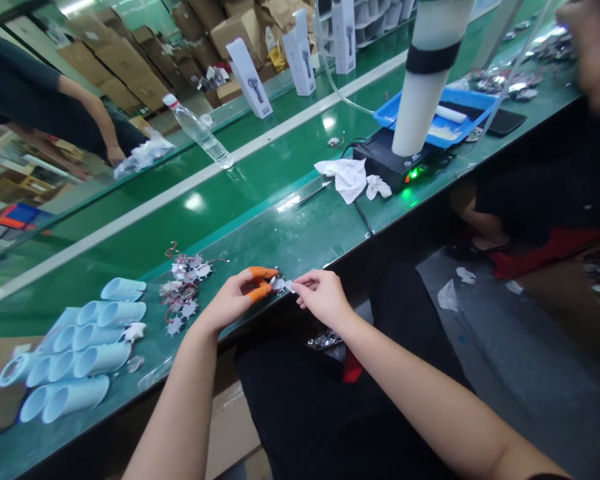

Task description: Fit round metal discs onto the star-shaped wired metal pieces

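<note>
Both hands are meeting over the near edge of the worktop. The left hand (225, 305), fitted with orange rubber finger cots (260, 281) on two fingers, is pinching a small star-shaped silver metal piece (279, 285) in a narrow grip. The right hand (321, 298) is closing narrowly beside it, its fingertips (300, 283) apparently holding a small pale tab (289, 286), though the exact contact is too small to tell. The piece appears light, thin and fairly stiff, and its points may catch; grip it by the flat body, away from any wires. A heap of similar star-shaped pieces with red and dark wires (185, 287) is lying just left of the left hand, beside a group of light-blue cylindrical plastic sleeves (75, 347). Farther along the green worktop (280, 247), a crumpled white cloth (343, 177) is resting near a black electronic unit (385, 160) showing a green light.
</note>
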Motion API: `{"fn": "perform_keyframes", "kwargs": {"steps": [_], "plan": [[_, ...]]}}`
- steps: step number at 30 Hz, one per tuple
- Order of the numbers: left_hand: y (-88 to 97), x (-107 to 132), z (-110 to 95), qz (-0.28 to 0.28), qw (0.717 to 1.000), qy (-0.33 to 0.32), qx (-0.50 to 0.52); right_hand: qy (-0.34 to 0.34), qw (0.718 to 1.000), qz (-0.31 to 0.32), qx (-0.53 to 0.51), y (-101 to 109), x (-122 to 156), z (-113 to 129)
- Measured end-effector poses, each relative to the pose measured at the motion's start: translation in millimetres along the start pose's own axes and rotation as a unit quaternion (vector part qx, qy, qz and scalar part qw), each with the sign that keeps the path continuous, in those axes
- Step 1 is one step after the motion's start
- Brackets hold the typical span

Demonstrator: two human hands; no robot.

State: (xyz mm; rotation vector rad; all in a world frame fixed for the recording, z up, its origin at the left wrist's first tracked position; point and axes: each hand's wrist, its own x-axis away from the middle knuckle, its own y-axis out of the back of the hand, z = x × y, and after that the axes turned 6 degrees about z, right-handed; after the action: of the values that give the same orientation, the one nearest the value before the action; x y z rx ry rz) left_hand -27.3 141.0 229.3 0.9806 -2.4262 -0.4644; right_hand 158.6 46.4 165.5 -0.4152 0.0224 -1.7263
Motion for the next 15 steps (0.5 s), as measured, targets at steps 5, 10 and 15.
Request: {"fn": "perform_keyframes", "kwargs": {"steps": [5,10,15], "plan": [[-2.1,2,11,-0.032,0.991,0.020,0.129,-0.003,1.000,-0.003,-0.031,-2,1,1],[-6.9,3,21,-0.121,0.933,-0.048,0.335,0.027,0.997,-0.004,-0.067,8,5,13],[-22.7,31,8,-0.179,0.913,-0.144,0.338,0.121,0.992,-0.043,-0.019,41,-26,47]]}}
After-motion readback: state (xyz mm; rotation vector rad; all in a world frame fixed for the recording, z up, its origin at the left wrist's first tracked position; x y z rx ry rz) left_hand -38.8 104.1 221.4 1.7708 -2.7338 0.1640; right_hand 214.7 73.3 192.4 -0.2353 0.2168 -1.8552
